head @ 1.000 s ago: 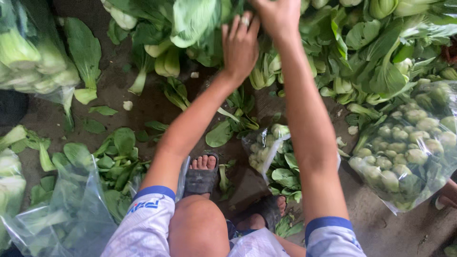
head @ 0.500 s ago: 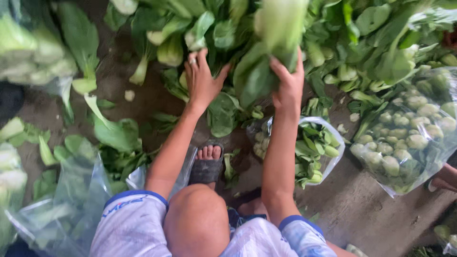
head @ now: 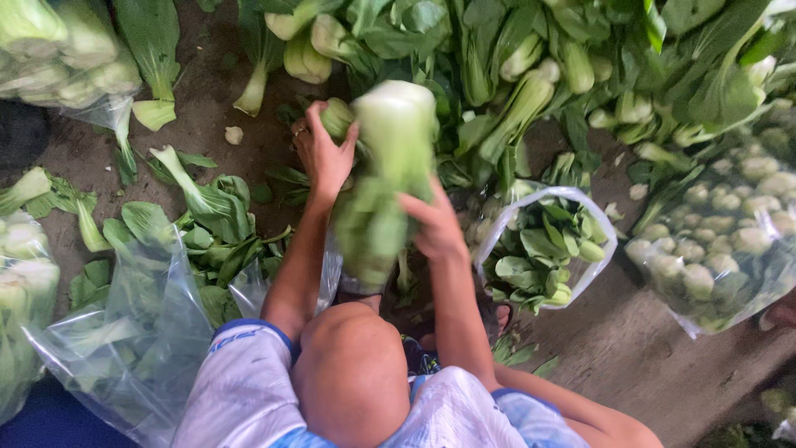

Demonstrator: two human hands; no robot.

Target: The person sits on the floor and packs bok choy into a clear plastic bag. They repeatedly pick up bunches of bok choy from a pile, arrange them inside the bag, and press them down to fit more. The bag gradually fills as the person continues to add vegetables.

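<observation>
1. Now the person squats on the ground [head: 630, 357], knee up, with a big head of bok choy [head: 385, 178] held between both hands above the dirt, just in front of the knee.
2. The left hand [head: 325, 153] curls round the pale stem end, fingers wrapped and thumb pressed in; it also seems to hold a smaller head [head: 336, 116] against the big one, though blur makes that hard to confirm.
3. The right hand [head: 435, 228] cups the leafy side lower down, fingers together and bent about the green leaves.
4. The bok choy looks light for its bulk. I judge the white base firm and crisp, so it is the safe place to grip; the leaves are soft, tear easily and would bruise under a hard squeeze.
5. The stalks look smooth and perhaps damp, so a loose hold could slip; stalks may snap off if it is bent sideways.
6. A pile of more heads [head: 531, 75] lies along the far edge of the ground, close to the hands.
7. An open clear bag [head: 543, 249] half full of greens sits just right of the right hand; a fuller bag [head: 721, 241] lies further right.
8. Loose leaves [head: 211, 207] and a slack bag [head: 124, 332] lie on the left.
</observation>
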